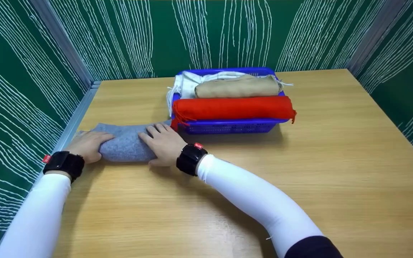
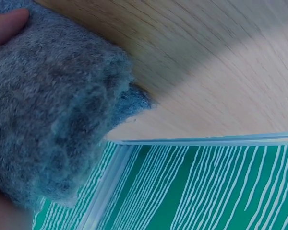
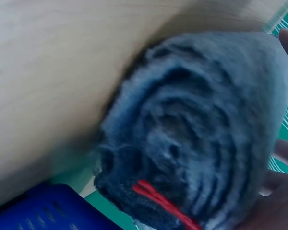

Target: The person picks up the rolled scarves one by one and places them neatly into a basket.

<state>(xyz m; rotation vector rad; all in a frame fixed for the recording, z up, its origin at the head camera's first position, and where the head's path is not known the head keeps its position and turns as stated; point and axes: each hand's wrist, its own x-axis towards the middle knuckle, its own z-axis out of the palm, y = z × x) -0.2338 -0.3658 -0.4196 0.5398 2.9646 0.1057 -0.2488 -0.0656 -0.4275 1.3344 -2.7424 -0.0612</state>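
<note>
A grey woolly scarf [image 1: 126,143], rolled into a thick bundle, lies on the left part of the table. My left hand [image 1: 89,144] grips its left end, and the thumb presses on the roll in the left wrist view. Over the right end, my right hand [image 1: 165,145] holds the roll with spread, bent fingers. The right wrist view looks at the spiral layers of the rolled scarf's end [image 3: 182,139], with a red strand [image 3: 165,203] in front of it. Parts of the fingers are hidden behind the roll.
A blue plastic basket [image 1: 228,127] stands right beside the grey roll. Inside it are a rolled red scarf [image 1: 233,108] with fringe, a rolled beige scarf [image 1: 238,87] and a white fringed cloth [image 1: 188,84]. Green walls with white lines enclose the wooden table [image 1: 335,150].
</note>
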